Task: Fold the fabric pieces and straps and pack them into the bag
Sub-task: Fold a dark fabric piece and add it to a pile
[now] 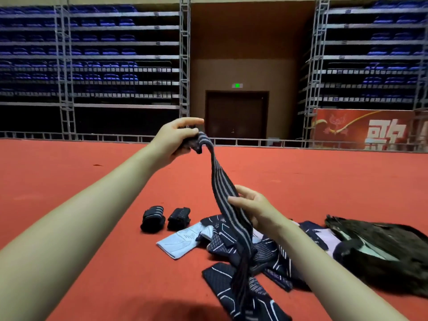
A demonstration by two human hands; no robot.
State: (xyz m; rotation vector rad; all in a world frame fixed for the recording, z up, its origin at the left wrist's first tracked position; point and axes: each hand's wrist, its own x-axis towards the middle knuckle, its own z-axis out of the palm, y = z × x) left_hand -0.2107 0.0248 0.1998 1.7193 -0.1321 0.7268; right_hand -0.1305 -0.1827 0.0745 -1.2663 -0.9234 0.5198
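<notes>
Striped strap (222,195) hangs between our hands, above fabric pile (234,249). Left hand (176,140) holds bunched top end, fingers curled round it. Right hand (252,207) pinches middle, maybe loosely. Bag (384,249) lies right of pile, on red floor (69,181).

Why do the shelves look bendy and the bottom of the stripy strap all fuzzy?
Head view: the wide lens bows the racks near the edges; the striped strap's lower end is smeared with motion blur; a dark shadow falls on the red floor at the bottom.
</notes>
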